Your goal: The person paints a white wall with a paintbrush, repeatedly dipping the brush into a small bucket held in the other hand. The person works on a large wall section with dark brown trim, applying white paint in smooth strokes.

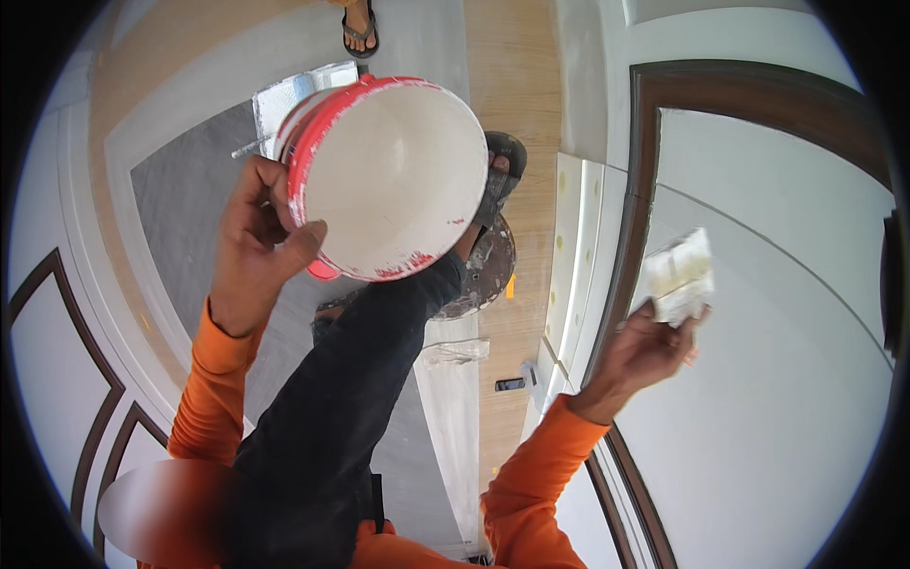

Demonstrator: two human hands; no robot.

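My left hand (266, 231) grips the rim of a red and white paint bucket (387, 178), thumb at the edge and fingers on the outside. The bucket's inside is coated off-white, with red scuffs along the near rim. Out to the right, my right hand (657, 341) holds a paintbrush (680, 274) by its lower end; its wide, white-coated head points up and looks slightly blurred. Behind the brush is a white wall panel (753, 398) bordered by dark brown moulding (643, 135). Most of the brush's handle is hidden in the hand.
Below my leg stands a paint-spotted round stool (483, 277). A phone (510, 385) lies on the wood-look floor (512, 92). Beyond the bucket is a white-smeared tray (338, 73). Another person's sandalled foot (360, 32) shows at the top.
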